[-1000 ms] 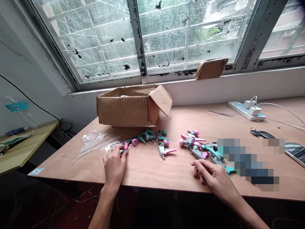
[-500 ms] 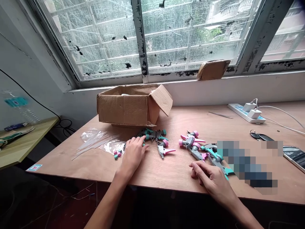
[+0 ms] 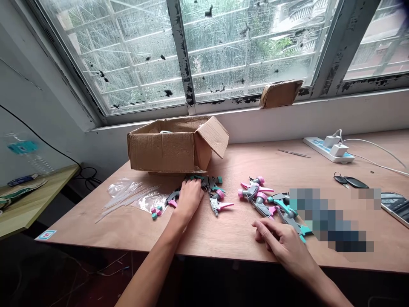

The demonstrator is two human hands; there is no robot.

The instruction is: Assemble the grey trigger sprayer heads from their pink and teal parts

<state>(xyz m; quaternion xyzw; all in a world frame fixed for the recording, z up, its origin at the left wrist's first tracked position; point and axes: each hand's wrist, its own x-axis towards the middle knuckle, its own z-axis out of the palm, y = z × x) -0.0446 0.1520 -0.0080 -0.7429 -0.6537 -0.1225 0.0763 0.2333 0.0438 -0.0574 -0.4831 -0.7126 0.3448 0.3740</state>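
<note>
My left hand [image 3: 191,197] reaches over the left group of trigger sprayer heads, its knuckles up and its fingertips bent down out of sight. Whether it grips one is hidden. Beside it, to the right, a grey sprayer head with a pink lever and collar [image 3: 217,203] lies on the table. A pink-levered one [image 3: 173,200] shows to its left. My right hand [image 3: 281,241] rests near the table's front edge, fingers loosely curled, with nothing seen in them. Just beyond it lies the right group of grey, pink and teal sprayer heads [image 3: 253,192].
An open cardboard box [image 3: 161,152] stands behind the left group. Thin clear tubes [image 3: 123,197], plastic bags and small pink and teal caps [image 3: 154,216] lie left. A power strip [image 3: 328,150], keys [image 3: 341,179] and a phone [image 3: 394,207] lie right.
My left hand has moved right and slightly farther into the left group, uncovering the pink-levered sprayer head on its left. Its fingers were spread before. My right hand has stayed nearly still.
</note>
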